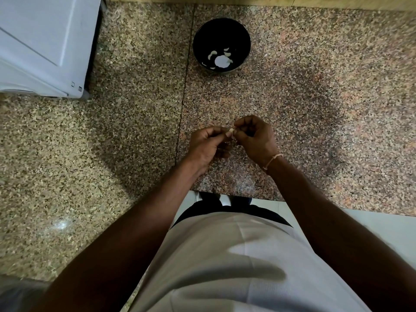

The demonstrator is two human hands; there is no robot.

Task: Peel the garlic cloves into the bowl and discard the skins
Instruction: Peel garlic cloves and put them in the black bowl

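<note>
**Peeling step in hand: clove pinched between both hands**

1. Worktop. The speckled granite worktop [112, 143] fills most of the view. A white appliance [42, 46] sits on it at 10 o'clock.

2. Bowl. The black bowl [245, 41] stands on the worktop at 12 o'clock, well apart from the hands. It holds several pale peeled pieces [221, 59] on its floor.

3. Hands. Both hands meet just above frame centre, over the worktop.
   - The left hand [207, 145] has its fingers curled, with thumb and forefinger pinching the garlic clove [231, 131].
   - The right hand [256, 138] has its fingers curled inward, with the fingertips closed on the same clove from the 3 o'clock side. A thin cord bracelet [271, 160] circles the right wrist.

4. Clove. The clove shows only as a small pale spot between the fingertips of the two hands. Whether skin remains on it is too small to tell.

5. Step assessment. The grip suggests skin removal is under way on one clove. Some cloves appear already done.

6. Next move, as judged. The bared clove must travel toward 12 o'clock and drop inside the bowl. The loose skin needs separate disposal. No skin container is visible.
</note>
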